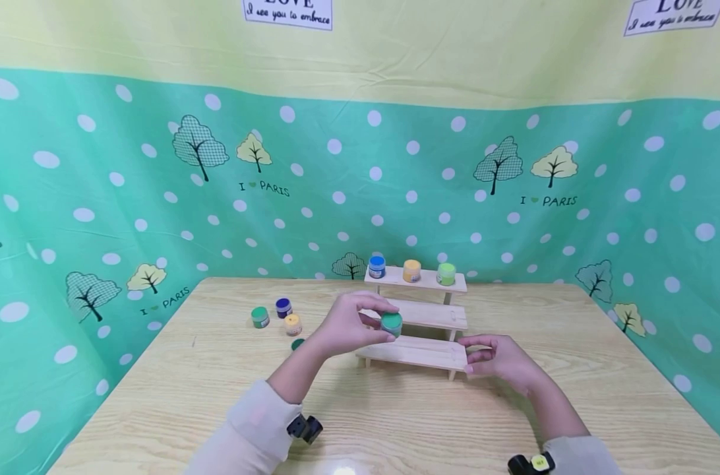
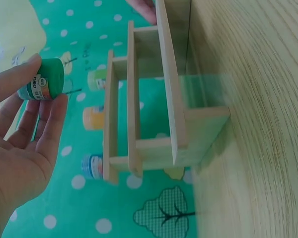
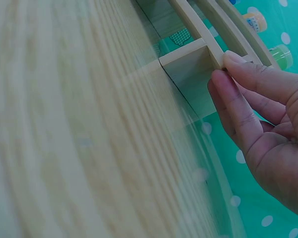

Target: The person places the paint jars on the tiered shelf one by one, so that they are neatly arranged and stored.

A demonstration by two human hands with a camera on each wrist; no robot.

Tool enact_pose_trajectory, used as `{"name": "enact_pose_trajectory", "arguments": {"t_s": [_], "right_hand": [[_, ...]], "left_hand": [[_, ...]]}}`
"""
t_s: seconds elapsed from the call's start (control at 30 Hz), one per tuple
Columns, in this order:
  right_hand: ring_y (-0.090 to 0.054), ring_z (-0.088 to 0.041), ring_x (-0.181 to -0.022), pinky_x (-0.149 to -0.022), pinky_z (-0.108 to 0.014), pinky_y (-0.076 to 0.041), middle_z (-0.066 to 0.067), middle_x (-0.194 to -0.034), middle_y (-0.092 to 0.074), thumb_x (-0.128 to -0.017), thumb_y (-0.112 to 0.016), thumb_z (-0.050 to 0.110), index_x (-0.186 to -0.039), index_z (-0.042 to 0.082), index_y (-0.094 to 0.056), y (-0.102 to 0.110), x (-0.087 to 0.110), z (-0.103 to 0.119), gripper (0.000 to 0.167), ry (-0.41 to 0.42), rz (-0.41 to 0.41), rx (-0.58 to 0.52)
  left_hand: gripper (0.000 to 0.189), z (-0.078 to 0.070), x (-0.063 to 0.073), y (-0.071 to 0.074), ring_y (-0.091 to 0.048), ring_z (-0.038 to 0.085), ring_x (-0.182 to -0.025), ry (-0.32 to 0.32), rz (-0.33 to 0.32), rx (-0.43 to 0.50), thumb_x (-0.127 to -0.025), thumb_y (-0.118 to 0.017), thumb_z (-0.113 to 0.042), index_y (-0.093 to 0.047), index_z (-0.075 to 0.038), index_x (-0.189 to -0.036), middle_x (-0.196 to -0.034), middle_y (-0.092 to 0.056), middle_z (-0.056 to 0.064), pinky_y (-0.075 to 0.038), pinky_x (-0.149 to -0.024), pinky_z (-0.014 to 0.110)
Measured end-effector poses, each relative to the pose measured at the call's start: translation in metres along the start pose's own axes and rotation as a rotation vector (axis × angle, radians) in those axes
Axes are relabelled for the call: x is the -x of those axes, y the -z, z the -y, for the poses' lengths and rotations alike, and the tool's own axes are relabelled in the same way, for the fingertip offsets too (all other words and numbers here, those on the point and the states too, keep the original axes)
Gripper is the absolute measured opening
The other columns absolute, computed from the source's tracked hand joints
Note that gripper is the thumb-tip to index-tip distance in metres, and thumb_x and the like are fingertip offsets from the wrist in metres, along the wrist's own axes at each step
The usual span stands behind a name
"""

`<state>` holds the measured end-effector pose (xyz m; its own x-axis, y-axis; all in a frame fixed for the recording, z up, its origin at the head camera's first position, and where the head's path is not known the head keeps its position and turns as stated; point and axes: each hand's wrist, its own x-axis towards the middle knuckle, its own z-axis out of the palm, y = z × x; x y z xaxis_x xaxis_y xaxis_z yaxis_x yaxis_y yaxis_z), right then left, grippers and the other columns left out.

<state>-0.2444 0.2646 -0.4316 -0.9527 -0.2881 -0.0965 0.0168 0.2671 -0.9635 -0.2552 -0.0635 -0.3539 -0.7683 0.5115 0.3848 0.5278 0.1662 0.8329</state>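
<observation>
My left hand (image 1: 351, 326) holds a small green paint jar (image 1: 391, 323) between thumb and fingers, in front of a three-step wooden rack (image 1: 410, 351). In the left wrist view the jar (image 2: 50, 79) has a printed label and lies tilted on its side to that camera. My right hand (image 1: 502, 361) pinches the right end of the rack's lowest step, thumb and fingertips at its corner in the right wrist view. On the top step stand a blue jar (image 1: 377, 266), a yellow-orange jar (image 1: 411, 270) and a light green jar (image 1: 446, 274). The middle and lowest steps carry no jars.
Left of the rack on the wooden table (image 1: 176, 396) stand a green jar (image 1: 260, 317), a dark purple jar (image 1: 283, 307) and a light orange jar (image 1: 293, 324). A dark green jar (image 1: 297, 344) is partly hidden by my left forearm. A dotted curtain (image 1: 336, 178) hangs behind.
</observation>
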Motion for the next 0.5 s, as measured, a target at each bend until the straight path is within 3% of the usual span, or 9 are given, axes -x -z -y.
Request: {"name": "enact_pose_trajectory", "arguments": {"t_s": [0.5], "right_hand": [[-0.064,-0.024,-0.094,-0.079,-0.034,-0.058,-0.014,-0.108,-0.065,-0.077,-0.079,-0.001,-0.131,-0.009,-0.053,0.0,0.0,-0.001,0.061,-0.002,0.003,0.009]], "left_hand": [[0.038,-0.004,-0.027,-0.023,-0.068,0.017,-0.086,0.02,0.046,-0.06,-0.073,-0.084,-0.001,-0.073,-0.003,-0.11,-0.104,-0.067,0.002,-0.058,-0.072,0.024]]}}
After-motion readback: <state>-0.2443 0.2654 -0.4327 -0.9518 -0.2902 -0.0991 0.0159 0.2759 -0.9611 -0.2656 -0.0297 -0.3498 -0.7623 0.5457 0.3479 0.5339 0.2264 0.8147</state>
